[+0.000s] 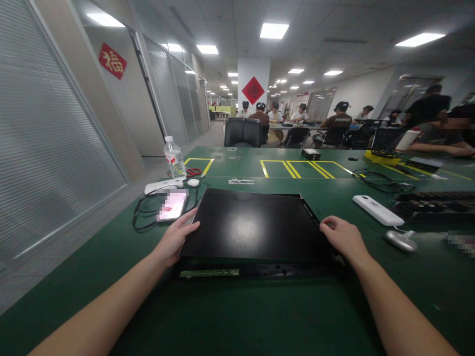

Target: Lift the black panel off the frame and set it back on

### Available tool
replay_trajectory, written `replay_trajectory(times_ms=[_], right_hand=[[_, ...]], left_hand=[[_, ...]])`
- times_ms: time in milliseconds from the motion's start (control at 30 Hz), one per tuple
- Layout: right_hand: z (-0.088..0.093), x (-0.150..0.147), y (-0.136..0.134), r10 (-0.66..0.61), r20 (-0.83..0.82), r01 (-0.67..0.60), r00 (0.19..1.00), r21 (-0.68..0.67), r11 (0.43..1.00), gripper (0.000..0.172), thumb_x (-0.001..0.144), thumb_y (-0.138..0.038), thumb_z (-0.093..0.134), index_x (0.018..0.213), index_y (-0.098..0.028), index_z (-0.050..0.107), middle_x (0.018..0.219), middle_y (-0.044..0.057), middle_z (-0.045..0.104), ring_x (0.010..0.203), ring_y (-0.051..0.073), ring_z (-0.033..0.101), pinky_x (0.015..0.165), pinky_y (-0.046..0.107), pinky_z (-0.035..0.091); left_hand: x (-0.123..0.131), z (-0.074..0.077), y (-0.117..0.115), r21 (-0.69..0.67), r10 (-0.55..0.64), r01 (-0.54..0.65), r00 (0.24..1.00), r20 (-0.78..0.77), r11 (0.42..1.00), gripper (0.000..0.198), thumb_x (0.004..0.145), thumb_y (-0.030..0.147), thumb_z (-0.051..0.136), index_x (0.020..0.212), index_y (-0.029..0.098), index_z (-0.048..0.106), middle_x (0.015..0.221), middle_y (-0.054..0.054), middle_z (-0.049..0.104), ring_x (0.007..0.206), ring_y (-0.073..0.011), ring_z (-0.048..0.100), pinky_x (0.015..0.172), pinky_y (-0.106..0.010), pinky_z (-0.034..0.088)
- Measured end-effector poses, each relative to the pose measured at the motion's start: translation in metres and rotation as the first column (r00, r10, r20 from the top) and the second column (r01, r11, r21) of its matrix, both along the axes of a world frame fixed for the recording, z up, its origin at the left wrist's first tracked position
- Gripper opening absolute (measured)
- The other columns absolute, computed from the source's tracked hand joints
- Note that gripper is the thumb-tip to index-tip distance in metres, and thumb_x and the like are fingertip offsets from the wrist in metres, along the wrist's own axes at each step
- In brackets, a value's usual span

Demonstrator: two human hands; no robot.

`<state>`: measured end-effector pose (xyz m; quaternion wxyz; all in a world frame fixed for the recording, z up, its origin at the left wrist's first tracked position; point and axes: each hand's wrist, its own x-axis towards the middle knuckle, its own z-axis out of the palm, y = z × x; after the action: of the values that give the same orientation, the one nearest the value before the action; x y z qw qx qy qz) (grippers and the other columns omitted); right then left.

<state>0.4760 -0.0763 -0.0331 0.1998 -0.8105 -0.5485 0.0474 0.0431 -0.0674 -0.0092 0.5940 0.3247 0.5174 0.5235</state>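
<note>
A flat black panel (252, 225) lies on the green table (237, 316) in front of me, with a strip of green circuit board (210, 273) showing along its near edge. My left hand (174, 240) grips the panel's left edge, fingers on top. My right hand (345, 237) holds the right edge, fingers curled over it.
A phone (171, 205) with a cable, a white device (163, 186), a water bottle (174, 158) and red scissors (193, 172) lie at the left. A white power bank (376, 209), a silver mouse (403, 241) and a keyboard (434, 200) are at the right. Several people sit at far tables.
</note>
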Motion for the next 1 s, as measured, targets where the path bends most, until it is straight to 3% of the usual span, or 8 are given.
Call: replay_trajectory(times_ms=[433,633,800,1000], right_hand=[[-0.005,0.005,0.002,0.003,-0.043,-0.001,0.999,0.052,0.999,0.024,0.078,-0.037,0.052,0.08,-0.025,0.073,0.075,0.003,0.072,0.067,0.019,0.062,0.059,0.029,0.039],[-0.01,0.01,0.004,0.006,-0.065,-0.002,0.998,0.069,0.998,0.024,0.077,-0.037,0.053,0.079,-0.025,0.073,0.076,0.004,0.072,0.069,0.021,0.063,0.061,0.031,0.041],[-0.012,0.01,0.005,0.011,-0.054,-0.007,0.998,0.079,0.997,0.023,0.077,-0.036,0.052,0.078,-0.025,0.072,0.077,0.004,0.073,0.07,0.021,0.063,0.06,0.031,0.041],[-0.013,0.013,0.006,-0.001,-0.087,0.005,0.996,0.046,0.999,0.025,0.078,-0.038,0.051,0.081,-0.026,0.072,0.079,0.002,0.074,0.075,0.021,0.065,0.063,0.03,0.041]], left_hand=[[0.001,0.0,-0.002,-0.004,0.018,-0.018,0.997,-0.076,1.0,0.047,0.08,0.004,0.063,0.126,0.014,0.058,0.082,-0.008,0.079,0.066,-0.02,0.075,0.056,-0.025,0.059],[-0.008,-0.008,0.005,0.108,0.04,-0.016,0.974,-0.223,0.994,0.044,0.072,0.021,0.075,0.115,0.016,0.066,0.104,-0.011,0.078,0.098,-0.0263,0.072,0.08,-0.033,0.058],[-0.024,-0.019,0.015,0.26,0.104,0.054,0.825,-0.556,0.964,0.05,0.06,0.046,0.08,0.1,0.016,0.075,0.125,-0.016,0.069,0.122,-0.0358,0.059,0.104,-0.046,0.045],[-0.031,-0.028,0.021,0.261,0.101,0.138,0.678,-0.728,0.955,0.048,0.056,0.054,0.077,0.088,0.019,0.077,0.132,-0.018,0.064,0.124,-0.0374,0.056,0.102,-0.046,0.046]])
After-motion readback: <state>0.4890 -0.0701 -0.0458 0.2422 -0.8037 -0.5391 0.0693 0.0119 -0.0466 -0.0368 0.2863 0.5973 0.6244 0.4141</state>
